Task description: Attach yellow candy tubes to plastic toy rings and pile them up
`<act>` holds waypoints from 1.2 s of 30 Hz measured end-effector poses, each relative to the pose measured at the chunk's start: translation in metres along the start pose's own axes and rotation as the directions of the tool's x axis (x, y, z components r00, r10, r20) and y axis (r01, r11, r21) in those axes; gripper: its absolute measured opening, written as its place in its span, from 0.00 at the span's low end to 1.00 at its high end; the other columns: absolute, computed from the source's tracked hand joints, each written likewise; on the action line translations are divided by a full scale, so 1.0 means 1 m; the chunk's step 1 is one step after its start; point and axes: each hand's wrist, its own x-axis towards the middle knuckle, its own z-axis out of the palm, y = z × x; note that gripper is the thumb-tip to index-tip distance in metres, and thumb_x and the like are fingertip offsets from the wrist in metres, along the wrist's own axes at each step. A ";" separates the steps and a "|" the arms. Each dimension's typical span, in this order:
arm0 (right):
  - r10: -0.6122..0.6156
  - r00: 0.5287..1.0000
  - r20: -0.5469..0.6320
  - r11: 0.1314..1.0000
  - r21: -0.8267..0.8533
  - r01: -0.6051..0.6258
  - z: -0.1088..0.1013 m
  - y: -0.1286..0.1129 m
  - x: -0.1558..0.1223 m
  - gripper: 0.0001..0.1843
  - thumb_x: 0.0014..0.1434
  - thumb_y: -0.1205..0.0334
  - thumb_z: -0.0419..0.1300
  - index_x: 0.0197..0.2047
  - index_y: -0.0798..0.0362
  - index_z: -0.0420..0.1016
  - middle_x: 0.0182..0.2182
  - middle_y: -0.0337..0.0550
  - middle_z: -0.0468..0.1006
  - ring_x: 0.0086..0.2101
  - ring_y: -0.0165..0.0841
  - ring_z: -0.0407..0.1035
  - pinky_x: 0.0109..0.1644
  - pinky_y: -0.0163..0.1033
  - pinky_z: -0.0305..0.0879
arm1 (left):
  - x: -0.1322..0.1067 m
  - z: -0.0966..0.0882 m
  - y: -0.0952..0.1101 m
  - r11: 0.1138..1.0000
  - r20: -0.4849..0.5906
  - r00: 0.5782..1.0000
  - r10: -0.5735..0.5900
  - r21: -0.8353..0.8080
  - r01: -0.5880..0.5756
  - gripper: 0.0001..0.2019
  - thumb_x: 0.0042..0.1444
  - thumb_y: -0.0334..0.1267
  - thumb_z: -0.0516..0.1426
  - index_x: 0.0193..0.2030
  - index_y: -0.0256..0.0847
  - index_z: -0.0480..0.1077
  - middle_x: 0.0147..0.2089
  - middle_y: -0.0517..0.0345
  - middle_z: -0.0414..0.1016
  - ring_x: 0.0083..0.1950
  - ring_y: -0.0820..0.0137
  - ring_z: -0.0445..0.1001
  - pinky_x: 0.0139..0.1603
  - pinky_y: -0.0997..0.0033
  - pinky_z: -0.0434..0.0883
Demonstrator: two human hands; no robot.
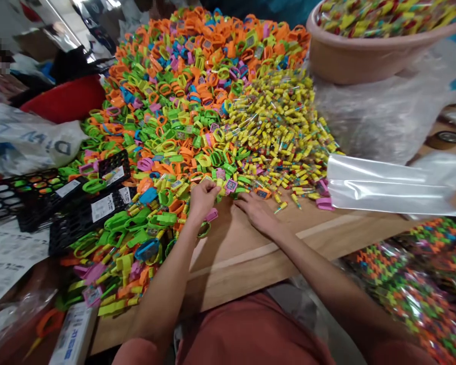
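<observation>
My left hand (203, 200) is at the front edge of a big pile of plastic toy watches (175, 121), its thumb and fingers pinched together. A yellow toy watch (221, 190) shows at those fingertips, partly hidden by them. Just right of it lies a pink toy watch (231, 186) with a square face. My right hand (255, 212) rests low over the wooden table (228, 238), fingers stretched toward the pile and holding nothing I can see. Its knuckles are near an orange toy watch (263, 193). Beyond it spreads a heap of small yellow-ended wrapped sticks (277, 126).
A pink tub (359, 58) full of similar wrapped pieces stands at back right. Clear plastic bags (387, 187) lie right of the heap. Black plastic baskets (87, 208) sit at left, near a red basin (68, 99). Filled bags (414, 299) lie below the table at right.
</observation>
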 end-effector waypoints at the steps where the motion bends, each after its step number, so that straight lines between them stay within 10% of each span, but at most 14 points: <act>1: 0.010 1.000 0.001 1.000 -0.005 -0.010 0.000 -0.001 0.003 0.18 0.70 0.74 0.51 0.55 0.55 0.79 0.53 0.52 0.73 0.48 0.44 0.62 0.52 0.46 0.62 | -0.005 -0.003 0.001 0.997 0.016 1.000 -0.011 -0.073 0.012 0.09 0.58 0.37 0.58 0.28 0.39 0.66 0.25 0.64 0.66 0.26 0.75 0.63 0.31 0.75 0.62; 8: 0.158 0.972 -0.175 0.941 0.324 -0.095 -0.002 -0.014 -0.007 0.12 0.72 0.67 0.53 0.49 0.53 0.77 0.46 0.50 0.75 0.48 0.44 0.64 0.52 0.47 0.61 | -0.042 -0.007 0.017 0.565 0.230 0.954 -0.192 -0.769 0.299 0.21 0.43 0.41 0.74 0.31 0.39 0.65 0.27 0.67 0.67 0.28 0.78 0.69 0.30 0.79 0.66; 13: 0.343 0.937 -0.061 0.445 0.889 -0.105 -0.017 -0.043 -0.022 0.14 0.73 0.54 0.54 0.52 0.52 0.73 0.38 0.42 0.75 0.36 0.34 0.69 0.41 0.38 0.65 | -0.062 0.009 0.021 0.388 0.317 0.925 -0.208 -0.842 0.376 0.20 0.44 0.35 0.74 0.33 0.40 0.66 0.30 0.65 0.72 0.31 0.78 0.73 0.35 0.78 0.69; 17: 0.417 0.901 0.122 0.124 0.974 -0.189 -0.029 -0.059 -0.028 0.22 0.66 0.42 0.62 0.50 0.52 0.76 0.31 0.38 0.73 0.28 0.30 0.64 0.30 0.33 0.59 | -0.074 0.018 0.023 0.386 0.312 0.937 -0.160 -0.854 0.350 0.19 0.46 0.36 0.73 0.32 0.39 0.65 0.32 0.64 0.74 0.31 0.77 0.72 0.37 0.76 0.70; 22: 0.430 0.887 0.169 -0.072 0.986 -0.152 -0.031 -0.065 -0.032 0.25 0.58 0.40 0.70 0.48 0.52 0.78 0.30 0.38 0.73 0.27 0.28 0.63 0.27 0.31 0.56 | -0.083 0.022 0.024 0.373 0.270 0.956 -0.113 -0.880 0.293 0.20 0.43 0.38 0.75 0.32 0.39 0.67 0.33 0.63 0.74 0.32 0.78 0.71 0.36 0.76 0.68; 36: 0.445 0.887 0.127 -0.050 0.992 -0.117 -0.025 -0.068 -0.035 0.21 0.57 0.44 0.71 0.41 0.52 0.75 0.33 0.38 0.73 0.27 0.27 0.61 0.31 0.32 0.60 | -0.105 0.035 0.027 0.581 0.093 0.996 0.004 -0.811 0.074 0.19 0.50 0.49 0.72 0.33 0.39 0.71 0.33 0.60 0.76 0.33 0.75 0.69 0.37 0.75 0.68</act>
